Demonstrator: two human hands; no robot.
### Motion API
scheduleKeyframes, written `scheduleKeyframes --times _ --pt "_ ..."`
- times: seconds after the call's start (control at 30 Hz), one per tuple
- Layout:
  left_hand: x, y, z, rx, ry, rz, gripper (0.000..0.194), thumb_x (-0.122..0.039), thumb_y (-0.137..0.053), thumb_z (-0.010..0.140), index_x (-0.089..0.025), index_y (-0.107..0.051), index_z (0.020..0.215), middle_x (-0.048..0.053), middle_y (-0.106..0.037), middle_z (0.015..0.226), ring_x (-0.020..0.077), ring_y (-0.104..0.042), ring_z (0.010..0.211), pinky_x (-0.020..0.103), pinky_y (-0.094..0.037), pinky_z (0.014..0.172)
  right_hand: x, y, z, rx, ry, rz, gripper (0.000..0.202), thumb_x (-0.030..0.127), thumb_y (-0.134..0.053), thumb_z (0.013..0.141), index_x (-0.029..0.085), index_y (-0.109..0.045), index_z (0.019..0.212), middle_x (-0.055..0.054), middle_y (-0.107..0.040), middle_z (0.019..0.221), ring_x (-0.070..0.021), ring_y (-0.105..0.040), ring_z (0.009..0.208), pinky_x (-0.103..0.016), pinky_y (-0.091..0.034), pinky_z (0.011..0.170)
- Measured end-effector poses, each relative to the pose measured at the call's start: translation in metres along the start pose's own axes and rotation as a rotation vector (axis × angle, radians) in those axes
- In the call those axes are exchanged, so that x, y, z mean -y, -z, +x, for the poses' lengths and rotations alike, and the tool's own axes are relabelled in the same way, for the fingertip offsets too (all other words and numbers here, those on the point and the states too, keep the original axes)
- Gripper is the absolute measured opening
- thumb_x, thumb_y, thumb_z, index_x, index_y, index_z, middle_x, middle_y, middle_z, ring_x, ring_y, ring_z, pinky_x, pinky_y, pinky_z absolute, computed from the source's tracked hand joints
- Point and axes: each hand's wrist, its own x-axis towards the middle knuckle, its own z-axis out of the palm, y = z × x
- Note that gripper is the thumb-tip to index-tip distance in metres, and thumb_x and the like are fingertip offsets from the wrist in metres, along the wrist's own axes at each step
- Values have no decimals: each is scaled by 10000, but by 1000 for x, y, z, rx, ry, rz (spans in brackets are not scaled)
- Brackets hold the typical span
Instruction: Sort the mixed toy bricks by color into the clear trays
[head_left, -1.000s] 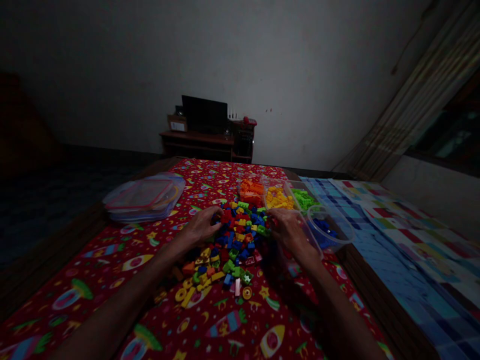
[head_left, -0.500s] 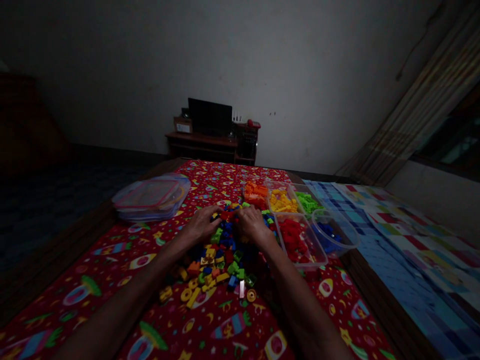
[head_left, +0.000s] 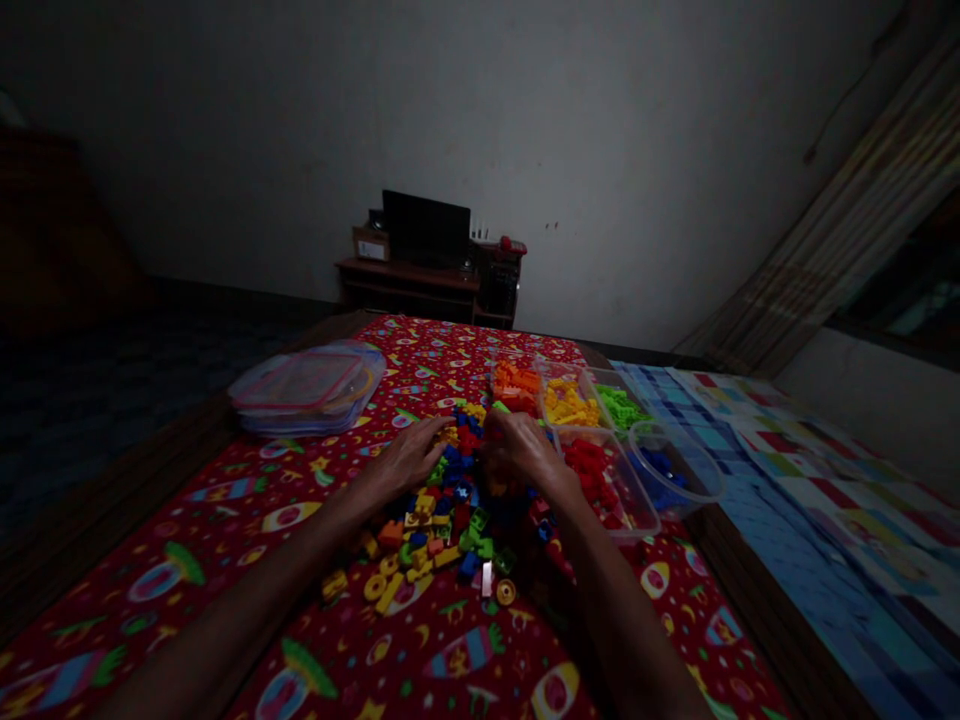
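A heap of mixed toy building bricks (head_left: 461, 490) lies on the red patterned cloth (head_left: 442, 690) in front of me. My left hand (head_left: 409, 460) rests at the left side of the heap, its fingers stretched towards the bricks and apart. Over the heap's right side, my right hand (head_left: 521, 450) has its fingers bent down and together; their tips are dark and blurred, and whatever they hold is hidden. Beside it stand clear containers of sorted bricks: red bricks (head_left: 589, 470), yellow bricks (head_left: 570, 402), orange bricks (head_left: 516, 380), green bricks (head_left: 621, 408) and blue bricks (head_left: 660, 475).
A stack of clear lids (head_left: 307, 390) lies at the left on the cloth. Nearer to me are loose pieces, among them a yellow wheel-like piece (head_left: 506, 592). A bed with blue checked cloth (head_left: 750, 520) adjoins on the right. A desk with a monitor (head_left: 425, 230) stands by the wall.
My right hand has shifted a little right and nearer to me, away from the left. My left hand has straightened its fingers and drawn slightly back. The view has tilted a little.
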Motion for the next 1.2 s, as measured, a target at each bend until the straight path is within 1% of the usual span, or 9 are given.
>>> scheduleKeyframes --times 0.1,0.27,0.47,0.67,0.83,0.93,1.0,1.07,1.2 --pt "-2 0 -1 4 -14 -3 403 -295 -394 875 -161 -571 1211 128 -651 1189 246 -613 1089 407 -492 943 -8 13 -5 -87 -24 46 208 183 -588 821 177 -608 1028 -60 -671 912 -173 -597 814 -242 -382 661" --pt "-9 4 -2 -2 1 -11 417 -298 -403 873 -164 -560 1236 132 -642 1213 252 -612 1086 423 -496 933 -28 25 -12 -222 -151 27 136 254 -526 873 179 -626 928 -58 -674 825 -161 -582 725 -247 -392 647" --pt "-17 10 -2 18 52 -46 504 -268 -406 857 -166 -460 1348 118 -631 1239 242 -622 1079 396 -506 919 -58 40 -19 -341 -308 -86 270 297 -441 897 178 -656 785 -65 -661 749 -153 -565 666 -256 -388 640" --pt "-16 9 -3 33 54 -45 484 -279 -387 868 -138 -490 1320 145 -608 1272 254 -612 1094 421 -500 927 -83 54 -32 -273 -453 -147 270 290 -476 842 173 -691 727 -58 -650 695 -149 -546 587 -258 -341 547" --pt "-12 4 -4 -17 44 -26 453 -275 -409 862 -180 -525 1290 104 -638 1234 237 -611 1093 413 -490 949 -96 60 -43 -103 -584 -174 296 348 -533 835 152 -708 699 -91 -673 707 -171 -596 623 -261 -359 554" --pt "-12 4 -3 -22 42 -23 439 -283 -411 864 -195 -544 1273 94 -646 1225 234 -613 1092 401 -493 948 -97 61 -42 -178 -522 -184 271 390 -580 829 155 -714 847 -108 -703 853 -198 -629 741 -269 -403 613" --pt "-14 5 -2 -20 40 -24 428 -285 -415 862 -201 -558 1257 90 -653 1216 232 -617 1085 395 -497 943 -90 58 -36 -300 -425 -153 245 349 -553 861 167 -698 938 -104 -703 907 -195 -632 784 -273 -422 658" --pt "-15 6 -2 -20 33 -22 419 -283 -414 859 -197 -571 1238 92 -658 1206 233 -620 1079 398 -501 937 -74 50 -25 -357 -319 -89 223 268 -497 893 178 -683 977 -89 -702 887 -178 -632 775 -267 -428 682" --pt "-15 6 -1 -15 12 -10 400 -282 -391 863 -179 -595 1191 104 -665 1179 237 -620 1079 402 -498 943 -33 13 -5 -236 -63 -42 296 131 -453 875 185 -632 1105 -74 -689 859 -175 -620 765 -261 -430 691"
